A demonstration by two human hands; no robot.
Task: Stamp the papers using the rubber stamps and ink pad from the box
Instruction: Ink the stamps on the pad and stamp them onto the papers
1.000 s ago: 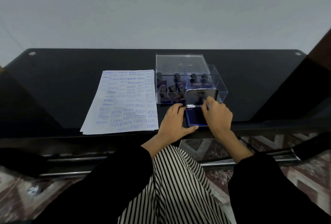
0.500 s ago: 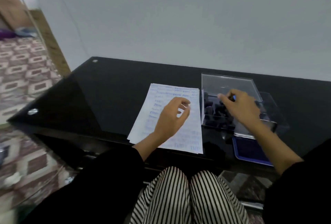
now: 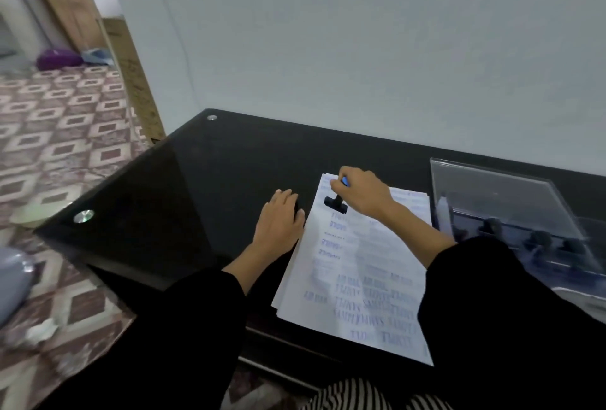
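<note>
A stack of white papers [image 3: 354, 282] covered in blue stamp marks lies on the black glass table [image 3: 183, 200]. My right hand [image 3: 364, 193] grips a black rubber stamp [image 3: 335, 203] with a blue top, its base at the paper's far left corner. My left hand [image 3: 278, 223] lies flat, fingers apart, on the table at the paper's left edge. The clear plastic box [image 3: 505, 209] with more dark stamps stands to the right, its lid up. The ink pad is hidden behind my right sleeve.
The table's left corner and near edge are close by, with a patterned floor [image 3: 65, 147] beyond. A pale wall [image 3: 360, 49] runs behind the table. A grey object [image 3: 13, 282] sits low at the far left.
My right hand left the box with a stamp and moved left onto the paper's far corner. My left hand slid off the paper onto the table beside it. The view swung left.
</note>
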